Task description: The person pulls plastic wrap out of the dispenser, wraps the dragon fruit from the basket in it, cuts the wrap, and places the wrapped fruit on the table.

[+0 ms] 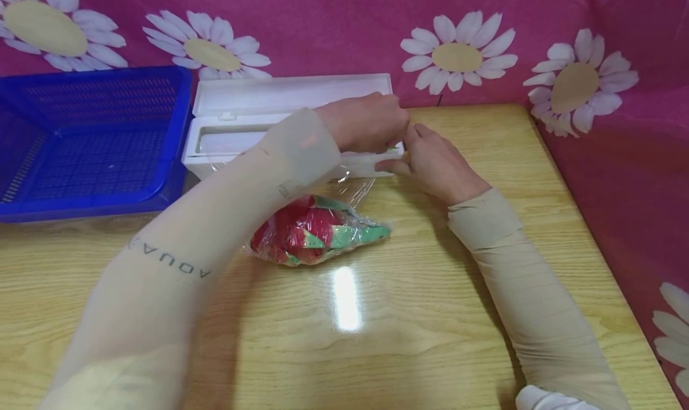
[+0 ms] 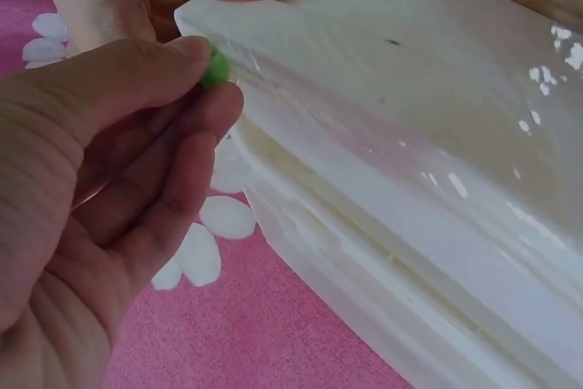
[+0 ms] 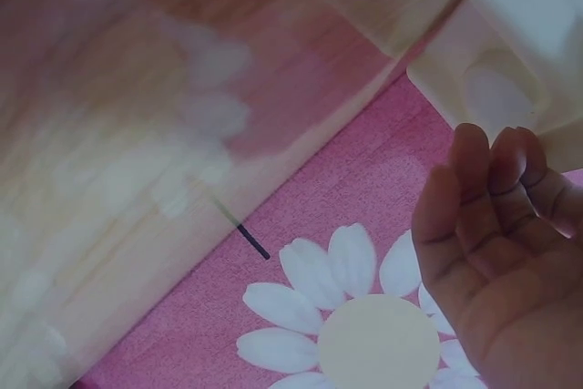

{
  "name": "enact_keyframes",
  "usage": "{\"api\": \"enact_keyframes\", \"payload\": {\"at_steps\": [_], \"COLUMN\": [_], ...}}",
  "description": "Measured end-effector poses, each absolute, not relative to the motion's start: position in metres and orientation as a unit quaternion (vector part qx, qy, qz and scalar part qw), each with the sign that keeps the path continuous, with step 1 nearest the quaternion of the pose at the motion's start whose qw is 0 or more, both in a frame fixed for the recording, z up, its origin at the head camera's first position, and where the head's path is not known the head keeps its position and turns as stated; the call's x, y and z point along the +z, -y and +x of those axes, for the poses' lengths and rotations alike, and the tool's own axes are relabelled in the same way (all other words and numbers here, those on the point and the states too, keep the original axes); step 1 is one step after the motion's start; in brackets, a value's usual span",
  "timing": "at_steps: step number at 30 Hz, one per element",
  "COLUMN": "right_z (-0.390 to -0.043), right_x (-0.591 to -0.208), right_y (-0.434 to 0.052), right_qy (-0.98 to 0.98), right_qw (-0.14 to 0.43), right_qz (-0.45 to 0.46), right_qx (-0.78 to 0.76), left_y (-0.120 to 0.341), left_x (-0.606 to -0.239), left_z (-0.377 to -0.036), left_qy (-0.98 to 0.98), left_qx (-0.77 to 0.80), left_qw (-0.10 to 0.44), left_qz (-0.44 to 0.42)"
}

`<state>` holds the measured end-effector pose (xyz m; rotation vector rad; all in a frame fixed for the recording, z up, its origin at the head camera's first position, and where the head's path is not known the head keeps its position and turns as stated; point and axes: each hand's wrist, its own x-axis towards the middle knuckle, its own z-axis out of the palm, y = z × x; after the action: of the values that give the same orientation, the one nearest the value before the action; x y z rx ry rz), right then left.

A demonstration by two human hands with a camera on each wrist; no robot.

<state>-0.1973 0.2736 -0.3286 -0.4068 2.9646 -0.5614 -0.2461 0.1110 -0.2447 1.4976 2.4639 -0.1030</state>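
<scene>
A long white cling film dispenser lies at the back of the table with its lid raised and a film roll inside. My left hand reaches across to its right end. There the left thumb and forefinger pinch a small green slider on the edge. My right hand grips that same end, its thumb on the front wall and its fingers bent by the end face. Clear film stretches from the dispenser toward a red-and-green dragon fruit, wrapped in film. The left forearm partly covers both.
At the left stands a blue plastic basket, close beside the dispenser. Behind the wooden table hangs a magenta daisy-print cloth, which continues along the right edge.
</scene>
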Motion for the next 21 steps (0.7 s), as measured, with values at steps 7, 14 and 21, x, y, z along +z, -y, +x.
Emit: {"api": "enact_keyframes", "payload": {"at_steps": [7, 14, 21], "right_z": [-0.197, -0.197, -0.197], "right_x": [-0.33, -0.331, -0.332], "right_y": [-0.274, -0.273, -0.273], "right_qy": [-0.974, -0.975, -0.976], "right_qw": [0.042, 0.034, 0.028], "right_qz": [-0.133, -0.141, -0.142], "right_qx": [-0.18, -0.168, -0.163], "left_y": [-0.107, -0.102, -0.098], "left_x": [-0.243, -0.242, -0.244], "left_z": [-0.245, -0.245, -0.246], "left_qy": [-0.849, -0.852, -0.852], "left_qx": [-0.041, -0.046, -0.033], "left_qw": [0.136, 0.14, 0.129], "left_qz": [0.51, 0.503, 0.507]}}
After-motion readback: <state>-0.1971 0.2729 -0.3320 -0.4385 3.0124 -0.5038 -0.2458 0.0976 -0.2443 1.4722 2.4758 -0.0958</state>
